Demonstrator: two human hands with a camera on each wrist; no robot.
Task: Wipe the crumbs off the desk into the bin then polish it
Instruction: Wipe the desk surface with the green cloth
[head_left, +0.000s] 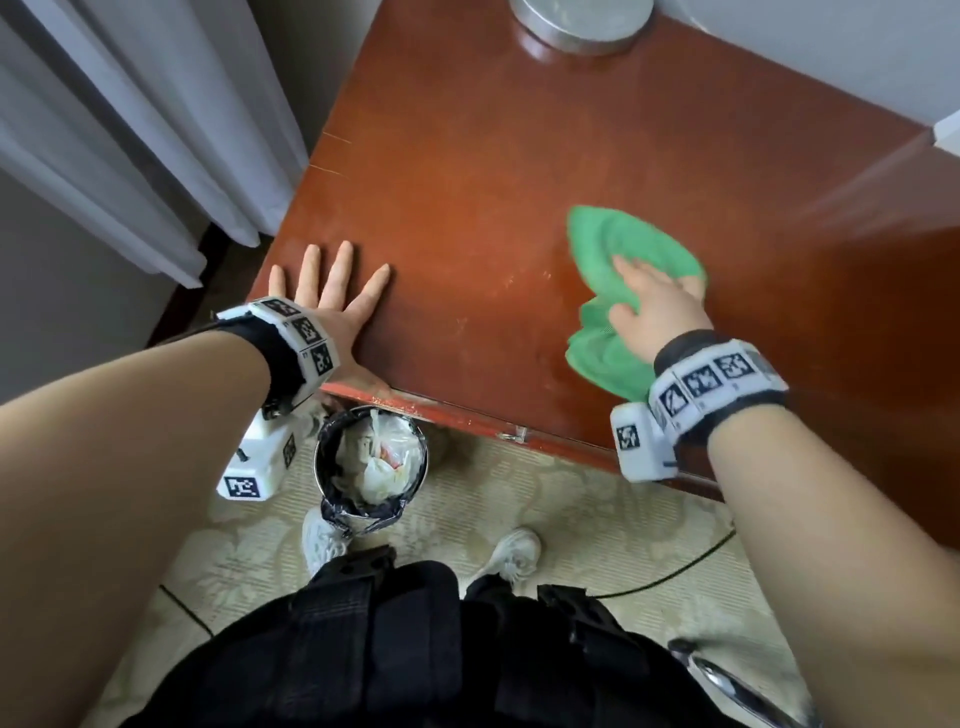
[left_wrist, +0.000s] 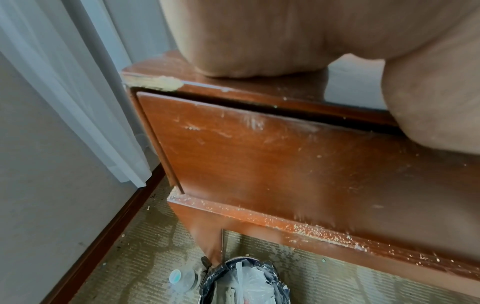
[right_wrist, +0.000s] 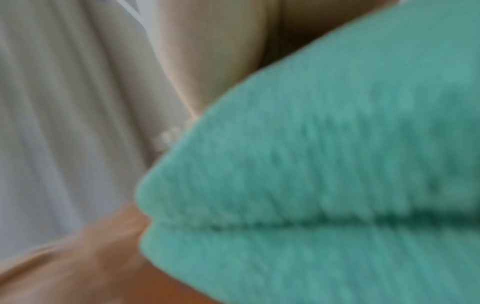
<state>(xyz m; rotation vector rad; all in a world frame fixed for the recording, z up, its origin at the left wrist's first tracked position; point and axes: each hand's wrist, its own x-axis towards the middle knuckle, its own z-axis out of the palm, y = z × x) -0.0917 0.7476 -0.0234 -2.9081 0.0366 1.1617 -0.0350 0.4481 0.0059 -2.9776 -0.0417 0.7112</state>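
A red-brown wooden desk (head_left: 467, 156) fills the head view. My left hand (head_left: 332, 296) lies flat on its near left corner, fingers spread and straight. My right hand (head_left: 654, 306) rests on a crumpled green cloth (head_left: 618, 260) on the desk's right half; its fingers lie on top of the folds. The cloth (right_wrist: 324, 185) fills the blurred right wrist view. A small bin (head_left: 371, 460) lined with a black bag, with plastic rubbish inside, stands on the floor under the desk's front edge. Pale crumbs (left_wrist: 324, 234) lie on the ledge below the drawer front (left_wrist: 259, 160).
A round metal base (head_left: 582, 23) stands at the desk's far edge. White curtains (head_left: 130, 130) hang to the left. A plastic bottle (left_wrist: 183, 278) lies on the carpet beside the bin (left_wrist: 246, 281). My white shoes (head_left: 514, 553) stand on the patterned carpet, with a thin cable (head_left: 675, 571) near them.
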